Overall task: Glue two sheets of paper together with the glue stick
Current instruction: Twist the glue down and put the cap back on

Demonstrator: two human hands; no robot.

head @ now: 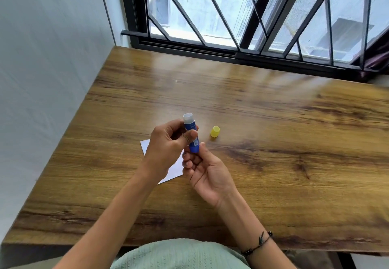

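A blue glue stick (192, 130) with its white top uncovered is held upright above the wooden table (263, 125). My left hand (166, 146) grips its barrel between thumb and fingers. My right hand (206, 167) pinches the bottom end of the glue stick with thumb and fingertips, palm turned up. The yellow cap (215, 131) lies on the table just right of the glue stick. White paper (147, 145) lies on the table beneath my hands, mostly hidden by them; I cannot tell if it is one sheet or two.
A white wall (52, 68) borders the table on the left. A window with black bars (242, 16) runs along the table's far edge. The near table edge is close to my body.
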